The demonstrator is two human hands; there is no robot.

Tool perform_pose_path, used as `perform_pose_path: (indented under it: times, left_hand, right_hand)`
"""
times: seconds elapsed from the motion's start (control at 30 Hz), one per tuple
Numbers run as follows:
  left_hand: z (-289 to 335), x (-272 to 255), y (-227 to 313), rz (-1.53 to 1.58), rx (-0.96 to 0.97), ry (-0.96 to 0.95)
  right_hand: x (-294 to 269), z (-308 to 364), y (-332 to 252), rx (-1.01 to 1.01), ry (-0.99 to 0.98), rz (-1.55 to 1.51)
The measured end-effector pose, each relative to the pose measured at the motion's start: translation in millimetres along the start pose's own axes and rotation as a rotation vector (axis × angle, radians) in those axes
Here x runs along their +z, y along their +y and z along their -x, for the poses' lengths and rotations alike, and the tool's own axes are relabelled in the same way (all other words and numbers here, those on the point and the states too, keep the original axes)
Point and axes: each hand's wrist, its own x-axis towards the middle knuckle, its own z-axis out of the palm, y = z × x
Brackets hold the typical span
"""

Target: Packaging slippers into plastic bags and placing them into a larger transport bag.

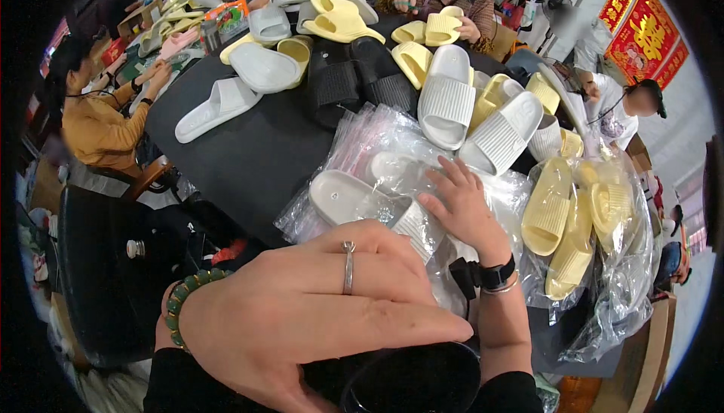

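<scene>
Slippers [343, 196] lie among clear bags [366, 130] beside the right hand [464, 206], fingers spread; I cannot tell the left hand's [302, 292] grip. Bagging seems underway, next needing a bag mouth held wide.

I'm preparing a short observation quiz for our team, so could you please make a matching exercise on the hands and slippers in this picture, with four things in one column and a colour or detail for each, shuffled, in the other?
Column one
1. Left hand
2. Slippers nearest the right hand
3. Right hand
4. Bagged slippers at the picture's right

Column two
A. Yellow
B. Black watch at the wrist
C. Pale grey
D. Green bead bracelet at the wrist

Right pairs: 1-D, 2-C, 3-B, 4-A
</scene>
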Motion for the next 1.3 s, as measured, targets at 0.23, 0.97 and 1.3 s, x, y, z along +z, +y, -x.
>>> perform_pose_path:
  times: [0.23, 0.97, 1.3]
  left_hand:
    - [0.6, 1.1, 6.9, -0.023, -0.092, 0.034]
    - [-2.6, 9.5, 19.3, -0.250, -0.029, 0.100]
    - [61.7, 11.4, 29.2, -0.249, -0.067, 0.133]
  right_hand:
    - [-37.9, 7.2, -35.7, -0.240, -0.036, 0.051]
    - [2.5, -3.2, -42.2, -0.331, 0.159, -0.109]
    - [-12.4, 8.9, -9.9, -0.001, -0.123, 0.134]
